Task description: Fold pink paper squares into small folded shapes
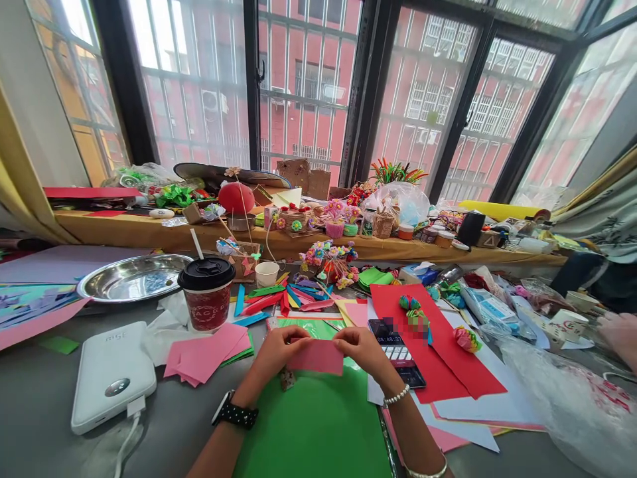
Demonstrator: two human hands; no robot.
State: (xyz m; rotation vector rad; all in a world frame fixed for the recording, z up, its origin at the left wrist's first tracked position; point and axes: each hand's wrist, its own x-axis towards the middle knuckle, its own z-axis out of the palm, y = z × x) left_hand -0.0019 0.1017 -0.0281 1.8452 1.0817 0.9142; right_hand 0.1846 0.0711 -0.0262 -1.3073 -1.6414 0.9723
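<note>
A small pink paper rectangle [316, 357] is held up between both hands over a green sheet [318, 425]. My left hand [280, 352] pinches its upper left corner, fingers closed. At the upper right corner, my right hand [359, 348] grips the paper between thumb and fingers. Left of my left hand lie several loose pink paper pieces [202, 355] with green ones beneath. Just right of my right hand rests a phone [397, 352], partly on red paper [448, 352].
A lidded dark red cup [208, 302], a metal plate [132, 279] and a white power bank [114, 378] stand at left. Plastic bags [572, 405] lie at right, near another person's hand [620, 335]. Craft flowers [331, 262] stand behind.
</note>
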